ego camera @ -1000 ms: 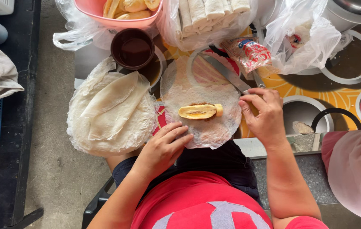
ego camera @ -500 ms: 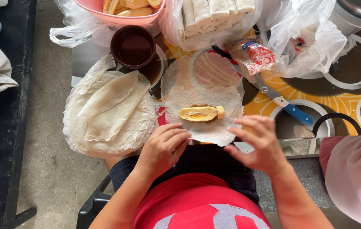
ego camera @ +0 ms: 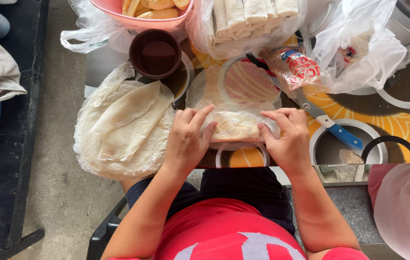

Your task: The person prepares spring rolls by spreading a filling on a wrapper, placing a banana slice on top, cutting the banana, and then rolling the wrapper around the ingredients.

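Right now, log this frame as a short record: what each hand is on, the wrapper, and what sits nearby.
left hand: on the near fold of the thin wrapper
right hand: on the same fold
filling: hidden under the fold
left of it: stack of wrappers
behind: dark bowl, bagged finished rolls
right: blue-handled knife

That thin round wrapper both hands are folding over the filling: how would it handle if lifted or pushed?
The wrapper looks floppy: it drapes over the filling under the left hand and right hand. Probably very light and tear-prone, since the table pattern shows through it. The wrinkled wrapper stack suggests sheets crease and cling rather than slide.
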